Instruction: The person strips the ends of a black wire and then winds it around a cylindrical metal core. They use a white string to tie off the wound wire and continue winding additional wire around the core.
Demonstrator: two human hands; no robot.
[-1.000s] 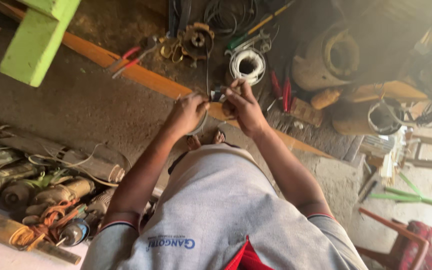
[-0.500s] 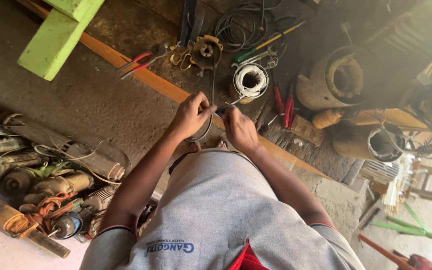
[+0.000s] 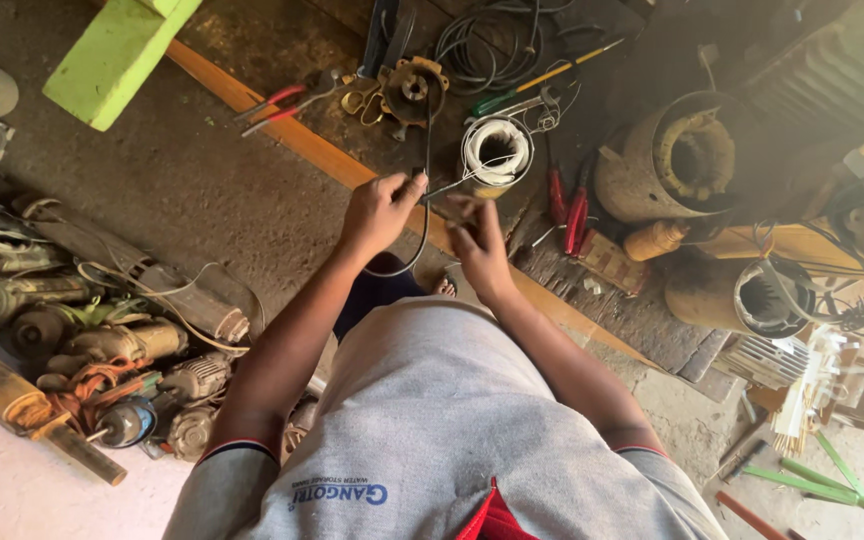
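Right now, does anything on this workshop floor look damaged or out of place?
Nothing looks spilled or freshly broken. Old motors lie heaped at the left, and stripped motor housings stand at the right. Both hands, left and right, work a dark wire among scattered hand tools.

Both arms reach forward, left hand (image 3: 380, 210) and right hand (image 3: 479, 245) pinched close together.

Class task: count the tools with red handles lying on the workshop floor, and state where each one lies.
3: red-handled pliers beside the orange plank, and two red-handled screwdrivers side by side, right of the white wire coil. Clutter may hide others.
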